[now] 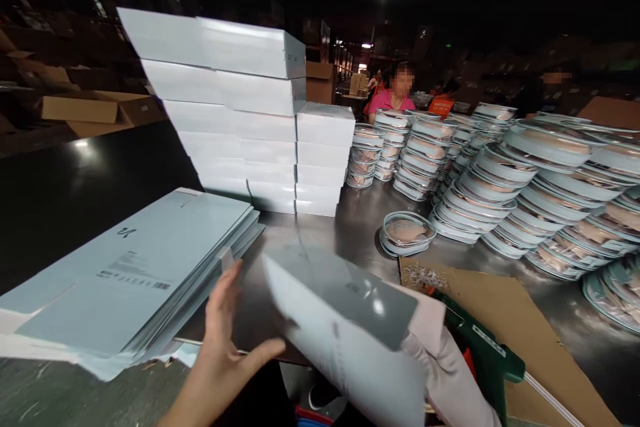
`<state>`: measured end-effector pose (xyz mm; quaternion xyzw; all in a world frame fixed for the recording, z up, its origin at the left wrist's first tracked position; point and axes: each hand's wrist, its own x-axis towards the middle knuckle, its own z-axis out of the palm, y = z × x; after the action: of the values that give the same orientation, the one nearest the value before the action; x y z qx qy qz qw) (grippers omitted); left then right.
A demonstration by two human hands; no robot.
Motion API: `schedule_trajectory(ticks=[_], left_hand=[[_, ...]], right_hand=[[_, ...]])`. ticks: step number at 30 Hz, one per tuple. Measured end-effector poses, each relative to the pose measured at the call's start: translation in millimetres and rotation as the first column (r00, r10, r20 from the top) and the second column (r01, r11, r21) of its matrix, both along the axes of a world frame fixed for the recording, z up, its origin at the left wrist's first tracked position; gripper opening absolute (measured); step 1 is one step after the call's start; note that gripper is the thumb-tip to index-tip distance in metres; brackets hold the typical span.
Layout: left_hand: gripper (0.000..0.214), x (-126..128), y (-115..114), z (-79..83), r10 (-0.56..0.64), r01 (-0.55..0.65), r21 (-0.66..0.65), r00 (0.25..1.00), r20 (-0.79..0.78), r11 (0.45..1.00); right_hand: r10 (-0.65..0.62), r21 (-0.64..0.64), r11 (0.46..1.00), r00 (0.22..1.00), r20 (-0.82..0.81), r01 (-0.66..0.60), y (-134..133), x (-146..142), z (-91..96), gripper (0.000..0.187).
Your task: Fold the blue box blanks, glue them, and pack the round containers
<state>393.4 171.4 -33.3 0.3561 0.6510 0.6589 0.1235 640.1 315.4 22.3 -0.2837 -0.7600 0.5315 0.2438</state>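
A light blue cardboard carton (345, 333), blurred by motion, is tilted above the table's front edge with a dark glossy face showing. My right hand holds its right side; the fingers are hidden behind the carton, and only the pale sleeve (450, 373) shows clearly. To the left of the carton, my left hand (230, 333) is open, thumb and fingers apart, with nothing in it. It is close to a stack of flat light blue carton blanks (125, 267), printed with a small black logo and a barcode.
White boxes (250, 93) are piled high behind the blanks. Several stacks of round clear-lidded packs (475, 207) fill the right side, a short stack (406, 233) nearer. A green glue gun (480, 340) lies on brown cardboard (540, 340). A person in pink (393, 100) is beyond.
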Motion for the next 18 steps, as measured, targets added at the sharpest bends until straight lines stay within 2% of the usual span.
schedule_trajectory(ticks=[1,2,3,4,5,6,7,8,10,11,13,15,18], left_hand=[[0.099,-1.6,-2.6,10.9,-0.043,0.042,-0.011,0.979,-0.197,0.999],[0.097,-3.8,-5.4,23.1,-0.131,0.119,-0.058,0.938,-0.321,0.991],[0.093,-6.3,-8.3,34.8,-0.224,0.193,-0.12,0.902,-0.368,0.974],[0.088,-9.1,-11.3,44.7,-0.291,0.24,-0.183,0.891,-0.349,0.953],[0.082,-12.0,-14.2,51.5,-0.318,0.262,-0.22,0.905,-0.283,0.94],[0.078,-15.1,-17.1,54.8,-0.297,0.252,-0.229,0.937,-0.185,0.94],[0.073,-18.3,-20.0,54.6,-0.232,0.212,-0.226,0.97,-0.067,0.951],[0.068,-21.7,-22.6,51.6,-0.145,0.155,-0.215,0.988,0.059,0.964],[0.064,-27.7,-26.3,40.8,0.014,0.046,-0.186,0.952,0.306,0.981],[0.066,-30.1,-27.3,35.0,0.063,0.009,-0.171,0.911,0.407,0.985],[0.079,-32.9,-27.5,25.9,0.091,-0.023,-0.133,0.838,0.538,0.991],[0.091,-33.9,-26.6,21.5,0.081,-0.025,-0.102,0.804,0.589,0.994],[0.085,-35.1,-25.5,19.1,0.076,-0.027,-0.093,0.812,0.579,0.995]], right_hand=[[0.07,0.07,0.995,0.996,0.057,-0.074,-0.2,-3.4,14.3,0.042],[0.161,0.162,0.97,0.978,0.135,-0.182,1.7,-7.7,28.4,0.045],[0.242,0.248,0.923,0.946,0.216,-0.293,6.9,-12.4,40.5,0.053],[0.279,0.323,0.874,0.918,0.281,-0.364,16.1,-17.3,49.3,0.063],[0.251,0.392,0.843,0.915,0.317,-0.367,29.9,-21.9,53.9,0.069],[0.173,0.458,0.829,0.926,0.336,-0.322,48.2,-26.2,54.2,0.072],[0.053,0.518,0.823,0.94,0.338,-0.233,70.1,-30.0,50.3,0.071],[-0.129,0.597,0.797,0.938,0.32,-0.094,94.2,-33.5,43.1,0.063],[-0.363,0.688,0.724,0.873,0.326,0.045,141.8,-40.1,22.2,0.058],[-0.42,0.713,0.699,0.838,0.35,0.052,162.0,-43.3,10.5,0.058],[-0.468,0.738,0.675,0.79,0.397,0.029,190.1,-49.5,-10.9,0.048],[-0.479,0.741,0.671,0.774,0.415,0.018,203.0,-55.1,-25.1,0.032],[-0.494,0.737,0.666,0.807,0.323,0.113,207.9,-59.6,-25.7,0.021]])
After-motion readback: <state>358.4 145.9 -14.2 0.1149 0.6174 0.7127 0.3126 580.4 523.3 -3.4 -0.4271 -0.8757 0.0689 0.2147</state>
